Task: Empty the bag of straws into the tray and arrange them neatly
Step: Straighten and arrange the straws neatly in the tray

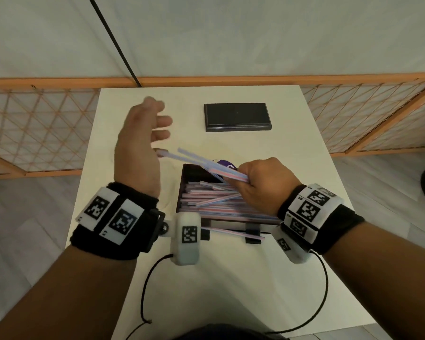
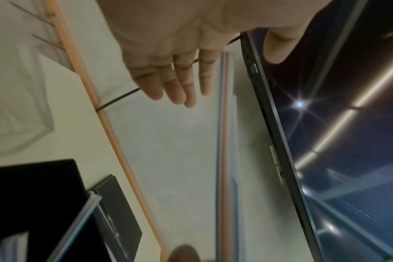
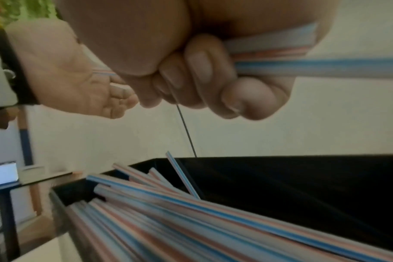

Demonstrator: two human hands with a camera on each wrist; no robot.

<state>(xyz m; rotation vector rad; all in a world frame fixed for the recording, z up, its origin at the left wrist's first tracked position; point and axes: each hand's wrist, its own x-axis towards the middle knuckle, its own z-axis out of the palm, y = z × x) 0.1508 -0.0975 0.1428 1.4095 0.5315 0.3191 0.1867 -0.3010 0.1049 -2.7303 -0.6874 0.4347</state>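
Most thin striped plastic straws [image 1: 216, 204] already lie roughly lengthwise in the black rectangular tray [image 1: 185, 173] on the white counter [image 1: 138, 114]; the right hand [image 1: 263, 185] grips a last bundle above it, the left hand [image 1: 140, 146] spread empty; final tidying remains

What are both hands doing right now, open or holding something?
Left hand: open, fingers relaxed, holding nothing.
Right hand: closed around a small bunch of straws above the tray.
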